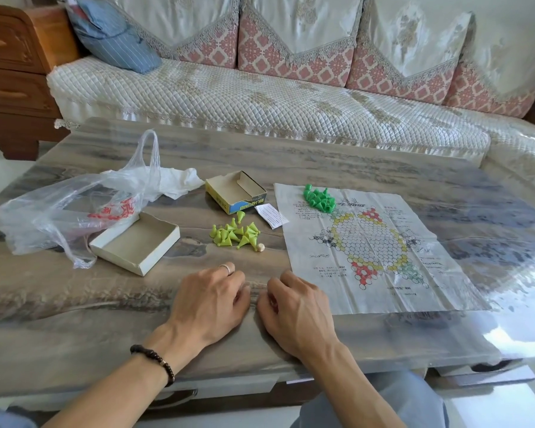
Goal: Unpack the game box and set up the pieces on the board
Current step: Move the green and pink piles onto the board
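The paper game board (371, 242) lies flat on the table's right half, printed with a hexagon star grid. A heap of dark green cone pieces (319, 199) sits on its far left corner. A heap of light green cone pieces (234, 233) lies on the table left of the board, with a small cream piece (261, 248) beside it. The open blue and yellow box tray (236, 193) and the white box half (136, 242) both look empty. My left hand (210, 301) and my right hand (295, 308) rest together near the front edge, fingers curled under. A bit of red shows under my right fingers.
A crumpled clear plastic bag (68, 211) with red print lies at the left, white tissue paper (179, 180) behind it. A small printed slip (271, 215) lies between the tray and the board. The marbled table (322, 156) fronts a quilted sofa (229, 94).
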Action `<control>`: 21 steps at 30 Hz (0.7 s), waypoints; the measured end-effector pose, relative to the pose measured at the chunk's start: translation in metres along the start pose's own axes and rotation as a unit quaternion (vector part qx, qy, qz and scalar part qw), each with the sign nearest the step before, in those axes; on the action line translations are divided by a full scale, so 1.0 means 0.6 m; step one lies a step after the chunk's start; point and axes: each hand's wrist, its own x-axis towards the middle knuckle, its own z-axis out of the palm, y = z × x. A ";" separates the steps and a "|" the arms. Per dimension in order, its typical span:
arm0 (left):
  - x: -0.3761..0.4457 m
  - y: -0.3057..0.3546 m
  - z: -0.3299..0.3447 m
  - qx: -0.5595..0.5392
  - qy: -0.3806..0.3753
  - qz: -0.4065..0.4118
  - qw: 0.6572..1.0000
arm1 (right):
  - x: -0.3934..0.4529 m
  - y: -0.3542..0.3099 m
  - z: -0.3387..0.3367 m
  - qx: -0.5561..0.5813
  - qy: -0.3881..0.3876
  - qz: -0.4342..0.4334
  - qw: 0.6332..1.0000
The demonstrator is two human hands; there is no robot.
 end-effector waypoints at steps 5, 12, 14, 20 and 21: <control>-0.001 0.003 0.002 -0.003 0.013 0.002 1.000 | 0.005 0.006 0.005 -0.009 -0.020 -0.036 0.999; 0.005 -0.003 0.009 -0.030 0.053 -0.007 0.998 | 0.008 0.006 0.012 -0.017 0.006 -0.029 0.999; 0.007 -0.003 0.009 -0.036 0.063 -0.012 0.997 | 0.010 0.007 0.014 -0.004 0.022 -0.026 0.999; 0.013 -0.007 0.009 -0.071 0.059 -0.029 0.995 | 0.016 0.007 0.017 0.043 0.052 -0.015 0.998; 0.014 -0.006 0.008 -0.079 0.058 -0.031 0.995 | 0.016 0.008 0.017 0.048 0.052 -0.011 0.997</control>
